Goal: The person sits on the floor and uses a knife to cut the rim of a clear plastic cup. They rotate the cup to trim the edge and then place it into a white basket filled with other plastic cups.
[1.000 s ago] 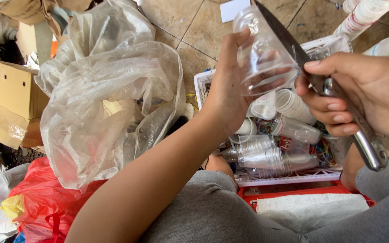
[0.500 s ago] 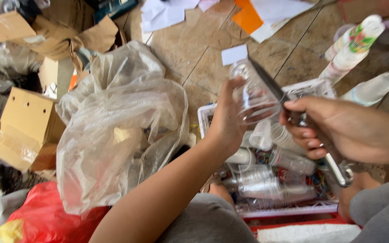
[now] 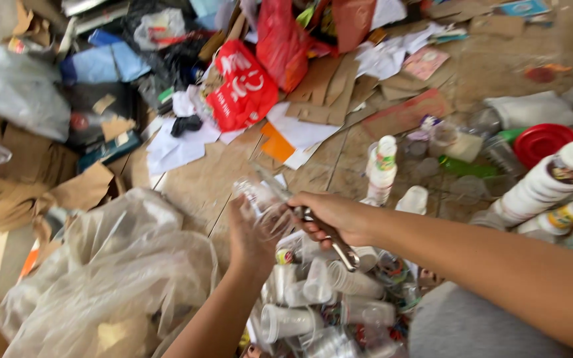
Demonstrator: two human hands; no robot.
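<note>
My left hand (image 3: 250, 233) holds a clear plastic cup (image 3: 260, 204) up in front of me. My right hand (image 3: 329, 215) grips a knife (image 3: 326, 233) by its metal handle, and the blade lies against the cup. Below both hands sits a crate (image 3: 313, 305) filled with several clear plastic cups. A large clear plastic bag (image 3: 111, 278) bulges just left of my left forearm.
Torn cardboard (image 3: 48, 192), paper scraps and a red plastic bag (image 3: 240, 86) litter the floor ahead. Stacked white cups (image 3: 538, 189), a red lid (image 3: 542, 142) and a white bottle (image 3: 382, 169) stand at right. My grey-clad knee (image 3: 459, 325) is at the bottom right.
The view has tilted up and away, so more of the littered floor shows. Both hands stay together, with the cup and knife now lower in the frame.
</note>
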